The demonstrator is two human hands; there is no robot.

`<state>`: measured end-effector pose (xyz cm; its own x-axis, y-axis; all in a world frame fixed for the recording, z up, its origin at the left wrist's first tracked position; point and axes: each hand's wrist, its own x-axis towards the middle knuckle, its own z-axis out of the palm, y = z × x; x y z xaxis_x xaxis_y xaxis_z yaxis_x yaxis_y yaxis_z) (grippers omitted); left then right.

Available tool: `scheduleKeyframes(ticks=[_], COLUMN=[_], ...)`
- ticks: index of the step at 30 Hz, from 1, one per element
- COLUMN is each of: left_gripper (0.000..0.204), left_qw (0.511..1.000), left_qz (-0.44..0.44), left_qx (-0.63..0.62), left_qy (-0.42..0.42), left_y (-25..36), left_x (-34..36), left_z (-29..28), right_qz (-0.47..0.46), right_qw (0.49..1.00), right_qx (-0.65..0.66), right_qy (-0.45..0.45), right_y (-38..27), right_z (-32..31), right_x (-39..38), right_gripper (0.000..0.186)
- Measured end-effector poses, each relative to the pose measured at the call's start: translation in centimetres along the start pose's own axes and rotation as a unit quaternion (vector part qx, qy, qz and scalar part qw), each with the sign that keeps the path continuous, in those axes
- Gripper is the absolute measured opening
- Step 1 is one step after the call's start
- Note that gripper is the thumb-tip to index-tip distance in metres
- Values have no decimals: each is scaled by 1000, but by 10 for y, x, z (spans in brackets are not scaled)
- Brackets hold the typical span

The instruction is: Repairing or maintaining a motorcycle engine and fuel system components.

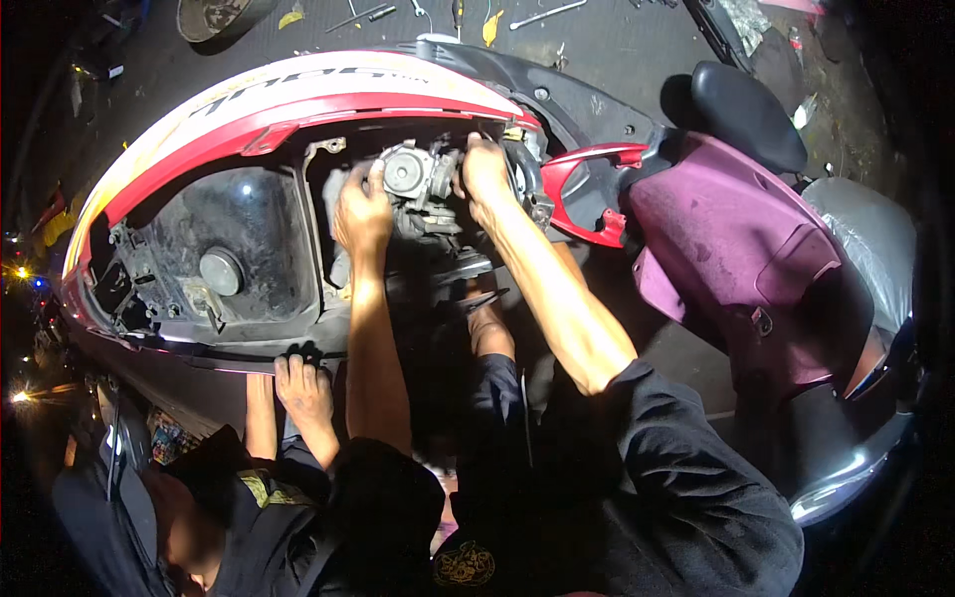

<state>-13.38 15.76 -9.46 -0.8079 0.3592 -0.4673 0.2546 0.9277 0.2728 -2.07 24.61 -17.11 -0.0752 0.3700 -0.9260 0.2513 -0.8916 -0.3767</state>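
Note:
A red-and-white scooter body (259,139) lies across the view with its seat off, showing a dark storage well (254,219) and a metal carburetor-like part (403,174) in the engine bay. My left hand (363,209) is closed on that metal part's left side, thumb raised along it. On the other side, my right hand (485,174) has its fingers curled down beside the part; what they grip is hidden. A red rear grab rail (582,204) sits just to the right.
A co-worker at lower left has a hand (303,398) on the body's lower edge. Right stands a magenta scooter (716,219) with a black seat (741,114). Wrenches (532,18) and a round pan (209,15) lie on the floor (597,55) beyond.

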Motion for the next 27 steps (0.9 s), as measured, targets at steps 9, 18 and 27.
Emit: scheduleKeyframes(ticks=[9,18,27], left_gripper=[48,53,53], left_qw=[999,999,998], left_qz=[31,0,51], left_qx=[9,-42,6], left_qy=[25,-24,35], left_y=[-7,-15,-28], left_x=[6,7,10], left_z=[1,4,3], right_qz=[-24,-236,-188], right_qw=[993,966,946], right_qx=[95,-97,-240], right_qy=[-71,29,109], right_y=[-9,88,41], right_z=[-8,-34,-7], right_x=[-23,-126,-62], right_gripper=[24,53,71])
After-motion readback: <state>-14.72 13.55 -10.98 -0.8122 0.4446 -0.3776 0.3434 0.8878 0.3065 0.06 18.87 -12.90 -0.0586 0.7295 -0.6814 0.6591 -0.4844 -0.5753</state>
